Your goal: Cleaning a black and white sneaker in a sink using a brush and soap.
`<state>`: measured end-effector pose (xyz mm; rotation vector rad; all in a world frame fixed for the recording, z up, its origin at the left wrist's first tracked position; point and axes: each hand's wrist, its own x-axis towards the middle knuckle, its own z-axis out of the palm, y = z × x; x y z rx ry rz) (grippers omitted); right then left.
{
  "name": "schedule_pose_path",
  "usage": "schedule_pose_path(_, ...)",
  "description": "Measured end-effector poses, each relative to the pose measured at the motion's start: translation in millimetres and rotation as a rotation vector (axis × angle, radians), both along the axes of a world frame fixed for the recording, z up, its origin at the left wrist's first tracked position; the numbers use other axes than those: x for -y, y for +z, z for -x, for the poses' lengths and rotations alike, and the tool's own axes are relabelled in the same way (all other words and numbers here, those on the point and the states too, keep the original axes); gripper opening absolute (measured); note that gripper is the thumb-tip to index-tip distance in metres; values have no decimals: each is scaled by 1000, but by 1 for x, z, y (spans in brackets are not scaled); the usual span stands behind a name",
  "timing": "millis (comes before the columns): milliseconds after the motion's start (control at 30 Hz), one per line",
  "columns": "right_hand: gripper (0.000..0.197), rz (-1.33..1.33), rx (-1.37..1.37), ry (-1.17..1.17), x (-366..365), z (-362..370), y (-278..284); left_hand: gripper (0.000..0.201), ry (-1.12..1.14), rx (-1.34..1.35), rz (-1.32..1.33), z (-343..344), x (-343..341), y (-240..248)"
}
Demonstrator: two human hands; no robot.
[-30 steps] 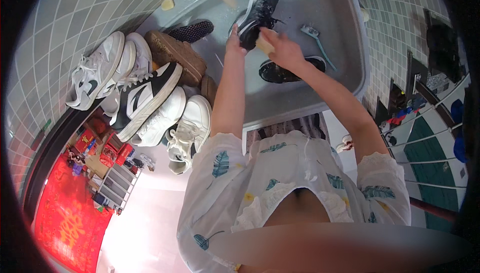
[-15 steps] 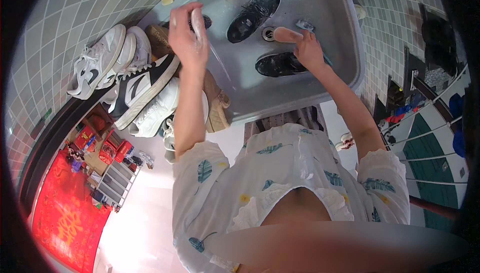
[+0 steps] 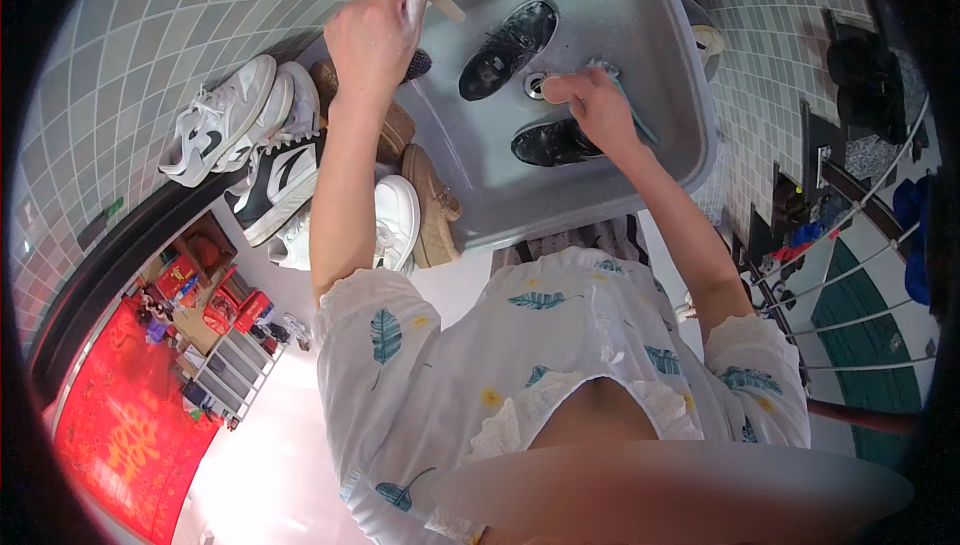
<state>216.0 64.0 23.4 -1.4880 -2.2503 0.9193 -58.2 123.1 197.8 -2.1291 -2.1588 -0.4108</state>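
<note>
My left hand is raised beside the tap, its fingertips close to the yellow part of the tap. White foam coats its thumb. Its fingers are bent together, and what they hold, if anything, is hidden. Over the grey sink, my right hand is closed on a peach-coloured, round-ended handle near the drain. One black lace-up shoe lies in the sink beyond it. A second black shoe, with whitish marks, lies below my right hand and is partly covered by it.
White and black-and-white sneakers crowd the ledge left of the sink, beside brown shoes. A dark dotted thing lies at the sink's left edge. A teal strip shows beside my right hand. Tiled wall stands at left.
My left hand has moved up and slightly left, towards the tap. My right hand has shifted down and a little left, still holding the peach-coloured handle.
</note>
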Motion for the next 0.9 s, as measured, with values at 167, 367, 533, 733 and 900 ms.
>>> schedule_pose_path(167,24,-224,-434,15,-76,94,111,32,161,129,92,16,21,-70)
schedule_pose_path(367,50,-545,-165,56,-128,185,176,30,715,1534,540,43,20,-192)
schedule_pose_path(533,24,-606,-69,229,-152,192,174,29,855,2285,466,21,16,-257)
schedule_pose_path(733,23,-631,-121,455,-169,179,178,29,1078,2470,497,-2,-3,-286)
schedule_pose_path(900,25,-541,-165,634,-187,171,185,31,963,2451,515,-12,-12,-298)
